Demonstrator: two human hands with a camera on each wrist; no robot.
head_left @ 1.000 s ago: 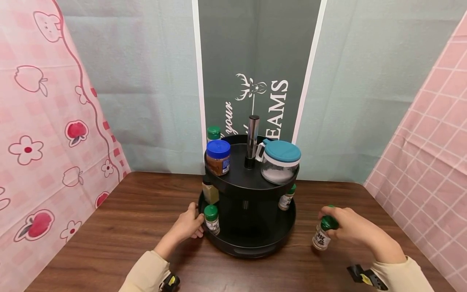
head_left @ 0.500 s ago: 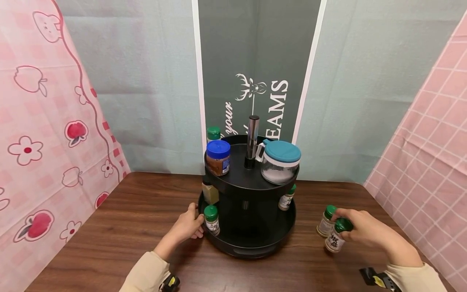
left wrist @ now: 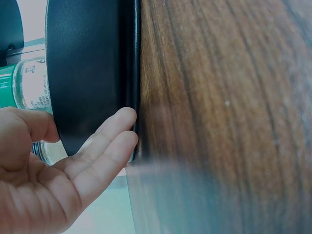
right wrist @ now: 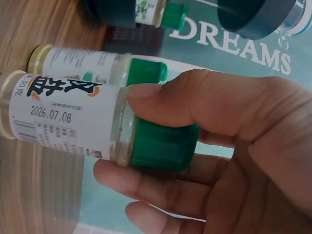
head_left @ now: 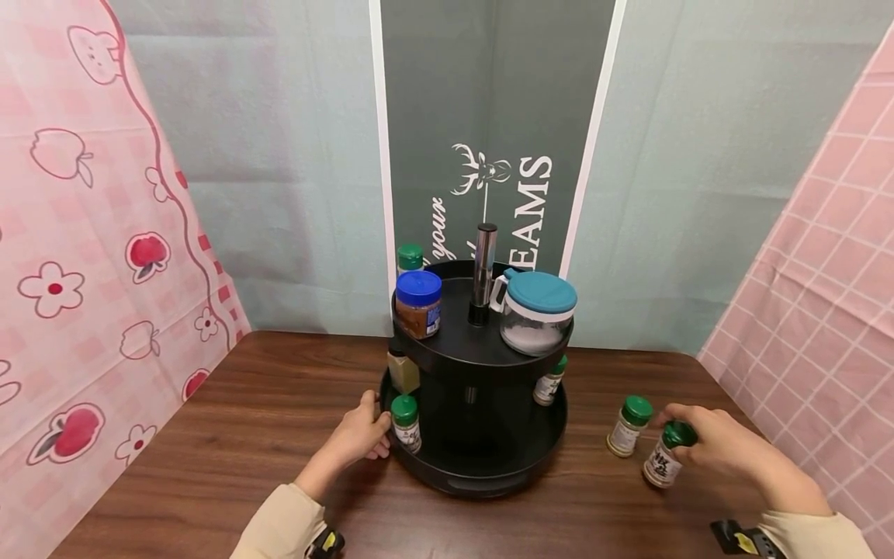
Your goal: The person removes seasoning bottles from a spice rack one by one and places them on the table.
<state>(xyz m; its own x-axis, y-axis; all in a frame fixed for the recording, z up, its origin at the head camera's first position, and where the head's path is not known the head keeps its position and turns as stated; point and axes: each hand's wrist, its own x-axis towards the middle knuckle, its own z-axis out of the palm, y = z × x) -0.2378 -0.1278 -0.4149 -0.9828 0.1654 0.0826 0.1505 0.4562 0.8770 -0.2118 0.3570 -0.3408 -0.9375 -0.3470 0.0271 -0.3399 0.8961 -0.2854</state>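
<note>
My left hand [head_left: 359, 428] grips the left rim of the black two-tier turntable rack [head_left: 482, 483]. In the left wrist view its thumb lies at the rim, with straighter fingers [left wrist: 105, 168] along the outer wall. A green-capped spice jar [head_left: 406, 425] stands inside, right beside the thumb. On the right, my right hand [head_left: 719, 442] pinches another spice jar [head_left: 661, 466] around its green cap [right wrist: 163, 145]; this jar is slightly tilted, its base close to the table. Just left of it stands a similar green-capped jar [head_left: 625, 432], overlapped by the held one in the right wrist view.
The upper tier [head_left: 464, 345] carries a blue-lidded jar [head_left: 418, 307] and a teal-lidded glass pot [head_left: 536, 318] around a metal post [head_left: 484, 268]. More jars, including a green-capped one [head_left: 548, 384], stand on the lower tier. Curtains hang behind the wooden table [head_left: 230, 435].
My right hand has moved rightward with the held spice jar, away from the rack, and the other green-capped jar has come into fuller view. My left hand stays on the rim.
</note>
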